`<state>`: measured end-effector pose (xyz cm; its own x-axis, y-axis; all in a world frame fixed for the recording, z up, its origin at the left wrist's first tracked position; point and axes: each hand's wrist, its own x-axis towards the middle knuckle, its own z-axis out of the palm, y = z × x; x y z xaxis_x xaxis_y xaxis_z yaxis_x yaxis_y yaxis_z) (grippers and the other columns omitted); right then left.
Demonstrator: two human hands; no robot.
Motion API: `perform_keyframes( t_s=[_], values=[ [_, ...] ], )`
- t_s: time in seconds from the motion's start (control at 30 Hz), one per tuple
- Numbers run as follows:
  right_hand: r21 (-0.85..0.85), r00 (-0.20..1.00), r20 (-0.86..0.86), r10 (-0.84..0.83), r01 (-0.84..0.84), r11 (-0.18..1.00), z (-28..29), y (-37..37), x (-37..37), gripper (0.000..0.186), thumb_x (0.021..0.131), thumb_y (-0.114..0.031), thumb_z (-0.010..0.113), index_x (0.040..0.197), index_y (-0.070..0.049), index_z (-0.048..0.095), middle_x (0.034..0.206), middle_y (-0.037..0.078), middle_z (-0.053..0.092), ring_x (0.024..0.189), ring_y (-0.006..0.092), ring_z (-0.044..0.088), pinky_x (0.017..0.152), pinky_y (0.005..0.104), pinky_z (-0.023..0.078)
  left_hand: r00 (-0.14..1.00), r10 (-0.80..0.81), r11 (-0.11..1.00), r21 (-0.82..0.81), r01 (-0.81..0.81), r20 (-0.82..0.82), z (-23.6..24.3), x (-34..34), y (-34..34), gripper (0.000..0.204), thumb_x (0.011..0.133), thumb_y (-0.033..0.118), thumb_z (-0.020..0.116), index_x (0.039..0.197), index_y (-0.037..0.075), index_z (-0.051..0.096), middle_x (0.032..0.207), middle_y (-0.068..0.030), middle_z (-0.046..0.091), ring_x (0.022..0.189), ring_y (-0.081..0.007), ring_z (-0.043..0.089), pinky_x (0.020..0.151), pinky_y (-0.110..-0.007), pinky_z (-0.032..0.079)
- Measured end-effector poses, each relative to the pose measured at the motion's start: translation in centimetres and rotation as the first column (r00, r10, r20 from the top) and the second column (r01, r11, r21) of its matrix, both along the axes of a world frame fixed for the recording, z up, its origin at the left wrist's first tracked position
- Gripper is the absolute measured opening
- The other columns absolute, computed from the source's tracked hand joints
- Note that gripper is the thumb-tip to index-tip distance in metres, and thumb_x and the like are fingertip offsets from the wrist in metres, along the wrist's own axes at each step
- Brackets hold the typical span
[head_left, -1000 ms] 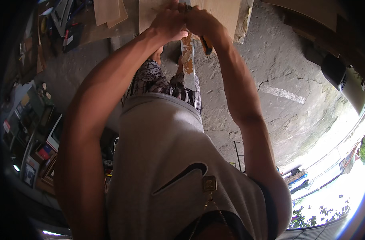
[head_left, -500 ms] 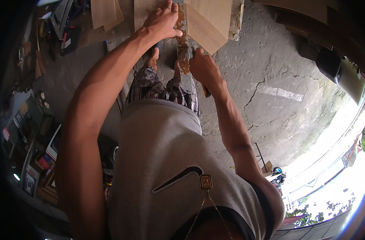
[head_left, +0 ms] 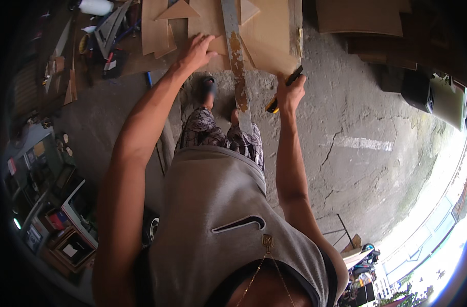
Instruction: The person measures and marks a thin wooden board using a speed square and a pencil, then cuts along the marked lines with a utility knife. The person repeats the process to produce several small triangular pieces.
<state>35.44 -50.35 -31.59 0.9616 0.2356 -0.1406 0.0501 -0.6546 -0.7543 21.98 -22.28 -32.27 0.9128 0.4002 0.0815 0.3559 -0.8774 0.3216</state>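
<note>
My left hand (head_left: 196,52) is open, fingers spread, on a thin wooden piece left of a long metal straightedge (head_left: 238,77) with rusty patches. The straightedge lies across the pale board (head_left: 269,38) and sticks out past its near edge over my legs. My right hand (head_left: 291,91) is closed on a black and yellow utility knife (head_left: 273,106), held at the board's near right corner with its black end pointing up and right. Small cut wooden pieces (head_left: 174,11) lie on the board's left side and top.
A cluttered bench area (head_left: 103,38) with metal squares and tools is at the upper left. Stacked brown sheets (head_left: 359,18) sit at the upper right. Cracked concrete floor (head_left: 346,169) lies below. Piled boxes and objects (head_left: 59,220) stand at the left.
My right hand has left the top of the straightedge and moved down and right with the knife. My left hand has shifted left off the straightedge. The view has shifted, showing more of the bench.
</note>
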Motion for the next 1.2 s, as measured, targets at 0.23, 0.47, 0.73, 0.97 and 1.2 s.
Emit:
perform_keyframes(
  t_s=[0.23, 0.47, 0.73, 0.97, 1.2],
  values=[
    [0.099, 0.989, -0.134, 0.069, -0.056, 0.993, 1.0, 1.7, 2.1, 0.039, 0.079, -0.018, 0.074, 0.098, 0.001, 0.046, 0.079, 0.024, 0.065, 0.076, 0.0381, 0.069, 0.062, 0.0427, 0.052, 0.967, 0.072, 0.955, -0.262, -0.138, -0.244, 4.5, -3.6, 2.9, 0.044, 0.074, 0.023, 0.081, 0.100, 0.001, 0.054, 0.097, -0.0217, 0.064, 0.093, -0.0382, 0.064, 0.076, -0.044, 0.050],
    [0.510, 0.922, -0.369, 0.115, 0.097, 0.855, 4.7, 3.6, 1.9, 0.033, 0.081, -0.013, 0.076, 0.097, -0.003, 0.049, 0.081, 0.010, 0.066, 0.068, 0.0177, 0.068, 0.047, 0.0286, 0.052, 0.997, 0.043, 0.998, -0.050, -0.046, -0.071, 7.1, -4.5, 14.9, 0.050, 0.077, 0.027, 0.077, 0.117, 0.003, 0.059, 0.111, -0.0197, 0.061, 0.103, -0.0387, 0.060, 0.086, -0.044, 0.049],
    [0.128, 0.947, -0.318, -0.040, 0.084, 0.988, 3.3, 4.6, 1.6, 0.036, 0.081, -0.017, 0.076, 0.104, -0.001, 0.053, 0.088, 0.018, 0.068, 0.066, 0.0214, 0.070, 0.052, 0.0345, 0.052, 0.984, -0.005, 0.995, -0.101, -0.013, -0.179, 3.3, 1.4, 16.8, 0.074, 0.075, 0.028, 0.078, 0.139, 0.009, 0.045, 0.135, -0.0178, 0.051, 0.124, -0.0358, 0.049, 0.104, -0.041, 0.042],
    [-0.119, 0.988, 0.129, -0.081, 0.097, 0.988, 6.2, 4.4, -4.9, 0.039, 0.082, -0.018, 0.074, 0.111, 0.000, 0.055, 0.095, 0.019, 0.069, 0.090, 0.0321, 0.069, 0.076, 0.0408, 0.053, 0.921, -0.228, 0.963, -0.213, 0.165, -0.315, 5.2, 4.5, 15.4, 0.090, 0.072, 0.006, 0.075, 0.147, 0.035, 0.035, 0.131, -0.0211, 0.049, 0.119, -0.0369, 0.051, 0.099, -0.043, 0.045],
    [-0.073, 0.974, -0.200, 0.104, -0.121, 0.990, 4.3, 3.3, -13.1, 0.033, 0.086, -0.029, 0.071, 0.092, -0.001, 0.055, 0.076, 0.012, 0.062, 0.070, 0.0263, 0.063, 0.065, 0.0403, 0.051, 0.931, -0.226, 0.974, -0.096, 0.206, -0.287, 8.6, 4.6, 13.0, 0.085, 0.059, 0.014, 0.080, 0.136, 0.017, 0.046, 0.092, -0.0185, 0.066, 0.087, -0.0358, 0.067, 0.074, -0.044, 0.056]
  ],
)
